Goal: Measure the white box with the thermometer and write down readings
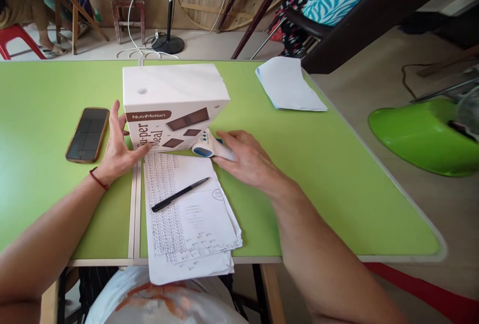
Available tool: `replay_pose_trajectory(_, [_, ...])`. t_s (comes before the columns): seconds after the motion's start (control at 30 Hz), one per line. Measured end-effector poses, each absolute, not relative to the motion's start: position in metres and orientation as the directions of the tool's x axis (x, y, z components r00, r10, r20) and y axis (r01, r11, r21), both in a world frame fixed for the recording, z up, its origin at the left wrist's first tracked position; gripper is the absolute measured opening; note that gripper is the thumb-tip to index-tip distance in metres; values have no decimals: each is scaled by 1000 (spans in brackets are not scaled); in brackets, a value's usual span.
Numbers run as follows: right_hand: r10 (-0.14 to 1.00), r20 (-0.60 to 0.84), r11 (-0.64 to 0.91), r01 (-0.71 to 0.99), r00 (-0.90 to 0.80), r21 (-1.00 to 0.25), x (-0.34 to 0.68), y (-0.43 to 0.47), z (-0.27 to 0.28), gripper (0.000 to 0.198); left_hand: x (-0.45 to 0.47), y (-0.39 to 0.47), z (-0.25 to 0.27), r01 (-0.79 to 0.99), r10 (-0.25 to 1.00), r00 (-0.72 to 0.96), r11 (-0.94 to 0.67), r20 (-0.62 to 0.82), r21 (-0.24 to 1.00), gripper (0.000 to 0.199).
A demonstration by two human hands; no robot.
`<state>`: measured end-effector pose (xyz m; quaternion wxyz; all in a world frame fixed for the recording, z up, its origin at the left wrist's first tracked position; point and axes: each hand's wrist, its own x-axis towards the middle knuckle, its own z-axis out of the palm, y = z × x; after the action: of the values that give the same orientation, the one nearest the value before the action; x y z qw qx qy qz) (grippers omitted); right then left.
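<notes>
I have the left hand at the left edge of a white box in the centre of the frame, its fingers grasping the corner: thumb on the printed front, the others along the side. My right hand, right of centre, has its fingers wrapped around a white-and-blue handheld device just beside the box's lower right corner. Below the box I see written sheets with a black pen lying on them. A phone rests on the green tabletop, left of centre.
</notes>
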<state>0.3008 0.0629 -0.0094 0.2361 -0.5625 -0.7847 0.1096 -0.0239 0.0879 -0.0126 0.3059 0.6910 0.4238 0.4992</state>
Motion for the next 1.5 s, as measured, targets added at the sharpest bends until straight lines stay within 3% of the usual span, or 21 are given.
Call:
replay_pose_trajectory(0.1, [862, 384, 490, 740, -331, -461, 294, 51, 4, 30, -25, 87, -20, 451, 903, 95, -415, 419, 791, 136])
replay_pose_trajectory(0.2, [778, 283, 609, 562, -562, -559, 283, 38, 14, 18, -27, 90, -29, 543, 925, 113, -363, 362, 758, 154])
replay_pose_trajectory(0.33, [721, 152, 629, 547, -676, -553, 271, 31, 13, 14, -28, 94, -36, 597, 927, 169, -367, 335, 713, 152])
replay_pose_trajectory(0.47, [788, 188, 563, 564, -586, -604, 266, 29, 12, 14, -25, 95, -36, 632, 938, 158, -337, 310, 698, 145])
replay_pose_trajectory(0.57, [917, 235, 376, 506, -321, -776, 257, 23, 16, 5, -24, 94, -37, 636, 940, 150, -328, 306, 698, 139])
replay_pose_trajectory(0.67, [973, 192, 226, 369, -125, -901, 243, 16, 16, 9, -24, 94, -38, 621, 935, 167, -346, 313, 703, 137])
replay_pose_trajectory(0.87, [987, 92, 130, 311, -134, -941, 224, 19, -1, 13, -23, 94, -37, 606, 938, 152, -337, 310, 720, 142])
replay_pose_trajectory(1.13, [966, 231, 259, 420, -119, -870, 224, 20, -13, 19, -20, 92, -28, 635, 950, 167, -308, 263, 709, 138])
replay_pose_trajectory(1.4, [958, 234, 283, 434, -164, -855, 225, 22, -13, 18, -22, 94, -31, 580, 931, 181, -362, 318, 730, 142])
replay_pose_trajectory(1.5, [952, 248, 304, 428, -182, -851, 225, 22, -14, 18, -21, 93, -26, 608, 943, 186, -331, 276, 721, 141])
